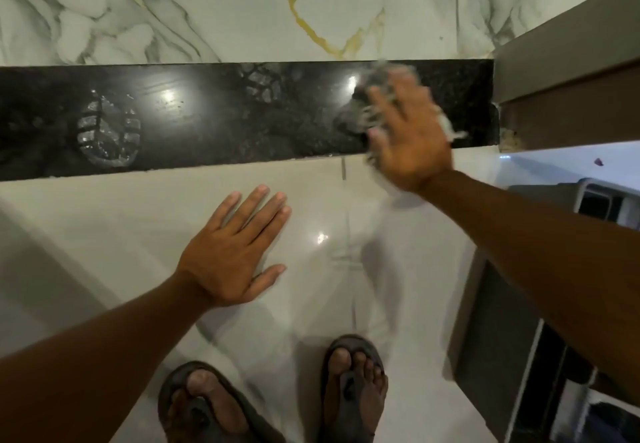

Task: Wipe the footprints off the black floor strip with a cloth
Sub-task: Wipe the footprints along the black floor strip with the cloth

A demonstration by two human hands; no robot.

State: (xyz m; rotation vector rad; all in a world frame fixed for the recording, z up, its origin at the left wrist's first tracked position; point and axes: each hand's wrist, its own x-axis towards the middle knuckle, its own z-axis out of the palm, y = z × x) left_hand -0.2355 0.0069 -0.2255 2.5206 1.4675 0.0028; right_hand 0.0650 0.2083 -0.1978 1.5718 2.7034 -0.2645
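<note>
Cloth [375, 115]: soft, light, frayed at the edges, limp enough to bunch under load; judged best worked flat under the palm with downward pressure, not pinched at a corner. Currently trapped between right hand [408, 130] and black floor strip [207, 110], near the strip's right end, close to the brown door frame [561, 71]. Right hand fingers spread, palm down on the cloth, outline blurred. Left hand [232, 252] flat and spread on the pale tile [104, 234] just below the strip, holding nothing, apparently bracing body weight. Strip surface: polished, hard, glossy, likely slick under a cloth. Count: one cloth; one strip; two clear footprints, one large tread mark [107, 130] toward the left and one fainter mark [261, 84] near centre, both still unwiped; fainter smudges possibly present, not countable. Two sandalled feet [273, 394] at the lower edge.
</note>
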